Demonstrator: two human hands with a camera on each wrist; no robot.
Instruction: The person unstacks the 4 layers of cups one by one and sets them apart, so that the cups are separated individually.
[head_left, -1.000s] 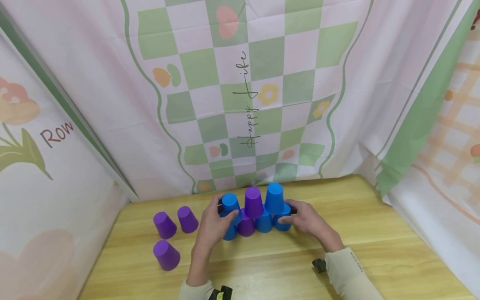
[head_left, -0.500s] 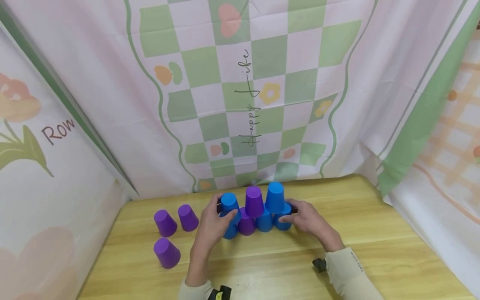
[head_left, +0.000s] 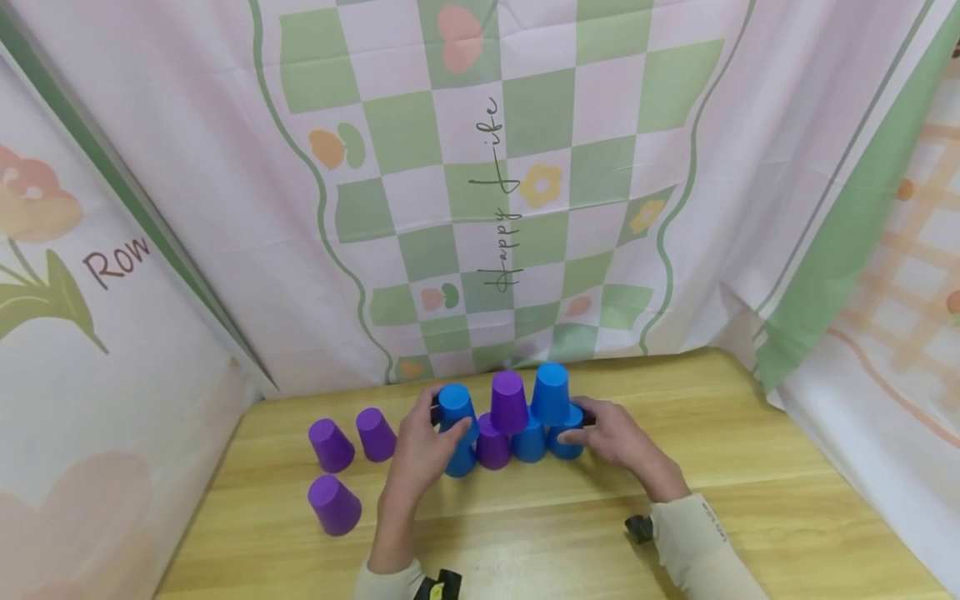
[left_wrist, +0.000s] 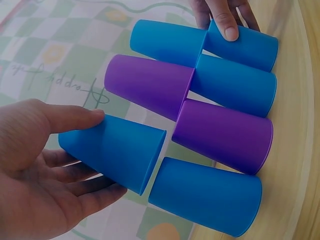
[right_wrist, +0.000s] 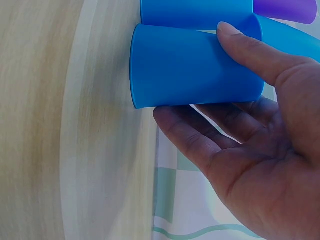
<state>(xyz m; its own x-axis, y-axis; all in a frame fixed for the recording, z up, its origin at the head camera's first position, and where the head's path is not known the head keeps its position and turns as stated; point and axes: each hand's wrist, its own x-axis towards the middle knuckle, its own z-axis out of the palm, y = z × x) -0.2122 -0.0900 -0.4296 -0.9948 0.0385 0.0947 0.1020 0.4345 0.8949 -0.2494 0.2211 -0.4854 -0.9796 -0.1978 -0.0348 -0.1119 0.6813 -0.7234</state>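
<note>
Upside-down plastic cups form a row with more cups above. My left hand (head_left: pixel 423 446) grips an upper blue cup (left_wrist: pixel 117 150) between thumb and fingers, its rim just above the leftmost bottom blue cup (left_wrist: pixel 206 197). With thumb in front and fingers behind, my right hand (right_wrist: pixel 265 135) holds the rightmost bottom blue cup (right_wrist: pixel 195 67). Between these stand a bottom purple cup (head_left: pixel 493 443) and another bottom blue cup (head_left: pixel 529 442). An upper purple cup (head_left: pixel 509 402) and an upper blue cup (head_left: pixel 552 394) rest across the bottom row.
Three purple cups stand upside down at the left: a front one (head_left: pixel 334 505), a middle one (head_left: pixel 331 446) and a back one (head_left: pixel 376 434). A patterned curtain (head_left: pixel 480 233) hangs behind the wooden table (head_left: pixel 540 542).
My left hand has shifted the blue cup slightly left, away from the upper purple cup. The right hand and the other cups stay in place.
</note>
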